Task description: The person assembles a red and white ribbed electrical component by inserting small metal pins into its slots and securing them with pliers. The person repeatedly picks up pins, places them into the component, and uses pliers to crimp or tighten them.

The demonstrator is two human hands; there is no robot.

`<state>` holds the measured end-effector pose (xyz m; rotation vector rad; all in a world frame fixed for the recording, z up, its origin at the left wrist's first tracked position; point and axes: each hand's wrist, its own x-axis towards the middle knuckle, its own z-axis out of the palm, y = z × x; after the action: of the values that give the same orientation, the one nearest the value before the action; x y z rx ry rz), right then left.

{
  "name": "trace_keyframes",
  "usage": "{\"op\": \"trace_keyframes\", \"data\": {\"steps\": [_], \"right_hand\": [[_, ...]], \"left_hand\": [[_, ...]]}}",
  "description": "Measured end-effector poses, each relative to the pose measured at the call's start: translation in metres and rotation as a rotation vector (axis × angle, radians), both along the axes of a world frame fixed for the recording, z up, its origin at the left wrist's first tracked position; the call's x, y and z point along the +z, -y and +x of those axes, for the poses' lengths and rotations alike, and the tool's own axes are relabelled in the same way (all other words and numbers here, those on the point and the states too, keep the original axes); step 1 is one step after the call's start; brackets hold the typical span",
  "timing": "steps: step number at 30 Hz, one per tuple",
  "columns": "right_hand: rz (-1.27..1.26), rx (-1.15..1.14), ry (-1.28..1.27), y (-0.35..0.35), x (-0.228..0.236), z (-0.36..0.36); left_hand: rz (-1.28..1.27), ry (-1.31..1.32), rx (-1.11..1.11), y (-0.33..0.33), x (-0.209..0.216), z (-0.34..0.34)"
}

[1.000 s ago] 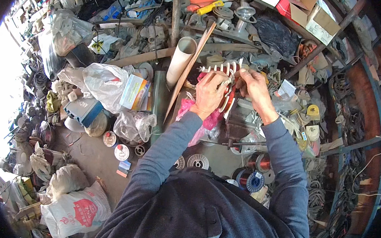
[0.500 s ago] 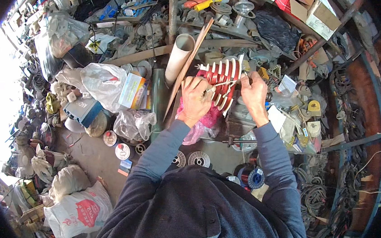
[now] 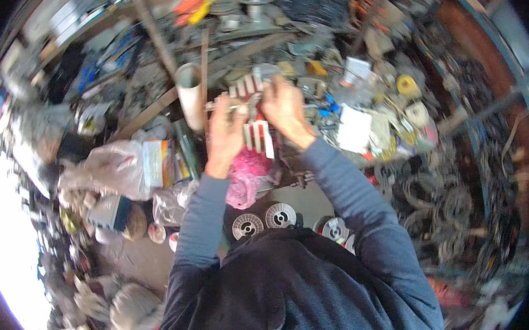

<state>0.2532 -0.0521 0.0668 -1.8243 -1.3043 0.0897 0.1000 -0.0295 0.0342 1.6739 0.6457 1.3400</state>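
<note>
my left hand [image 3: 226, 138] and right hand [image 3: 284, 106] both clamped on red-and-white striped flat card pack [image 3: 256, 133] | judged light, bendy | best held by edges

- We see the pipe [image 3: 190, 92] standing upright, as our landmark.
- Right of it, both hands meet.
- Below it lie wire spools [image 3: 280, 215].
- Left of it lies a plastic bag [image 3: 110, 167].
</note>
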Motion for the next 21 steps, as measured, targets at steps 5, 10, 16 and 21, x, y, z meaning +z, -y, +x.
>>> {"op": "trace_keyframes", "data": {"steps": [5, 10, 16, 21], "right_hand": [[0.097, 0.004, -0.106, -0.004, 0.004, 0.002], [0.129, 0.069, -0.291, 0.037, 0.011, 0.030], [0.268, -0.113, -0.541, 0.122, -0.056, 0.167], [-0.065, -0.338, -0.589, 0.130, -0.190, 0.294]], "left_hand": [[0.050, -0.083, 0.068, 0.000, -0.002, -0.002], [0.085, -0.247, 0.014, 0.003, 0.023, 0.005], [0.461, -0.640, 0.185, -0.005, 0.053, 0.032], [0.699, -0.632, 0.271, -0.004, 0.047, 0.052]]}}
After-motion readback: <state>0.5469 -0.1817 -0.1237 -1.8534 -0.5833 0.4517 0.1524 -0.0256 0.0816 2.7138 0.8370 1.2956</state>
